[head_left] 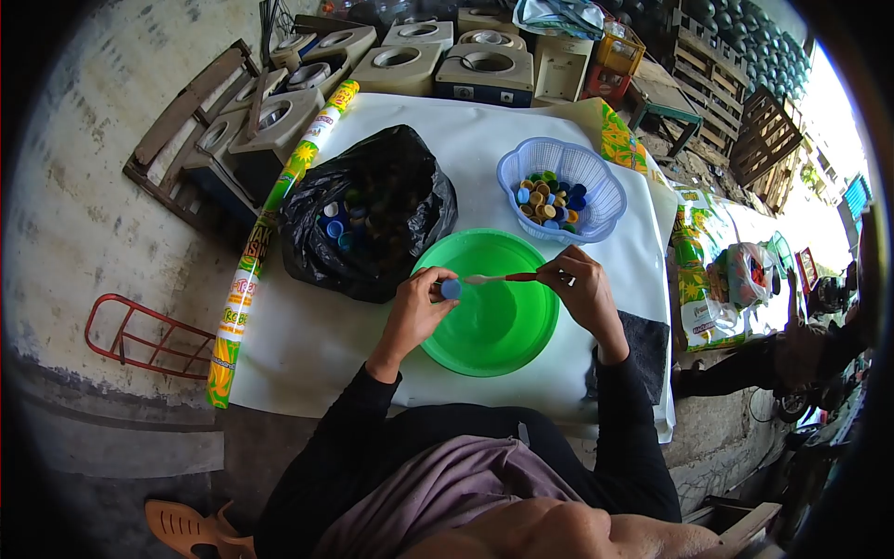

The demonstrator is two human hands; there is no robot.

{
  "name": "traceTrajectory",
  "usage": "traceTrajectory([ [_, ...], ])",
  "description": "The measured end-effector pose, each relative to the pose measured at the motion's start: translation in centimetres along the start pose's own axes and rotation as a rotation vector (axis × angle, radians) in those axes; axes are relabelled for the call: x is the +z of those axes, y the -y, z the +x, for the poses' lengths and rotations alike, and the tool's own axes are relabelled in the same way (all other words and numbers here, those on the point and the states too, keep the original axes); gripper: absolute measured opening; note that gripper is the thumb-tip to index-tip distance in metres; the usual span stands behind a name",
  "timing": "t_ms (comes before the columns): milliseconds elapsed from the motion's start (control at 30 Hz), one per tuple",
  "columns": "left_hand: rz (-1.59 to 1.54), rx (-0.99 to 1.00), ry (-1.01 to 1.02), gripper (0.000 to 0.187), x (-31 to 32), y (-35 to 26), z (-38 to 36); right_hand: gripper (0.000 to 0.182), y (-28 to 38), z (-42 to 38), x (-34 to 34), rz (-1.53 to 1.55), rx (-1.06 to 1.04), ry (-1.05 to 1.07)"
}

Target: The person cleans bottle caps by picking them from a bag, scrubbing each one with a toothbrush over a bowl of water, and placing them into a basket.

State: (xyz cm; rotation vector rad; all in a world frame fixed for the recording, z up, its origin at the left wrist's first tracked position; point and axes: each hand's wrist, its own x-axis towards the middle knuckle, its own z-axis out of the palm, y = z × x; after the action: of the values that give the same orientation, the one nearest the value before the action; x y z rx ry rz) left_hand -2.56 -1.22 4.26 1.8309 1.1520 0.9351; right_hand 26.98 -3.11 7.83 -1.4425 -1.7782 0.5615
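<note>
Over the left rim of the green basin (447, 347), my left hand (415, 307) pinches a blue bottle cap (451, 289). My right hand (587, 287), above the basin's right side, grips the red handle of a toothbrush (518, 277). Its pale bristle end points left at the cap, with a small gap between them. Behind my left hand stands an open black plastic bag (372, 168) with bottle caps inside. Farther back on the right, a blue plastic basket (605, 210) holds several caps in blue, green, yellow and tan.
A white sheet (484, 121) covers the table, with a printed roll (244, 279) along its left edge. A dark cloth (643, 349) lies by my right forearm. Stove-like units (396, 70) stand behind the table. At the right is another person's dark-clothed arm or leg (745, 368).
</note>
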Motion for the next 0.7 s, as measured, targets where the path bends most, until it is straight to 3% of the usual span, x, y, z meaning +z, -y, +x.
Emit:
traceTrajectory([
  [133,-0.036,-0.029,0.033,0.034,0.1,-1.0,0.1,0.011,0.0,-1.2,1.1,-0.002,-0.091,0.004],
  [267,-0.110,-0.009,0.024,0.033,0.4,0.2,0.0,0.010,0.5,-2.3,1.6,-0.053,0.001,-0.204],
  [300,-0.105,-0.009,0.029,0.033,0.5,0.0,0.1,0.010,0.7,-2.6,1.5,0.042,0.023,-0.133],
  [400,-0.094,-0.007,0.035,0.032,0.5,-0.3,0.2,0.009,1.3,-3.3,1.7,-0.025,0.068,-0.116],
  [500,-0.098,0.011,0.015,0.032,0.5,0.0,0.2,0.011,1.2,-3.4,2.2,-0.254,-0.024,-0.272],
  [600,-0.110,0.025,0.007,0.034,0.7,0.1,0.1,0.011,0.9,-3.8,3.2,-0.503,-0.181,-0.170],
  [700,-0.113,0.016,0.000,0.036,1.0,0.3,0.1,0.010,2.2,-4.2,3.4,-0.431,-0.093,-0.247],
])
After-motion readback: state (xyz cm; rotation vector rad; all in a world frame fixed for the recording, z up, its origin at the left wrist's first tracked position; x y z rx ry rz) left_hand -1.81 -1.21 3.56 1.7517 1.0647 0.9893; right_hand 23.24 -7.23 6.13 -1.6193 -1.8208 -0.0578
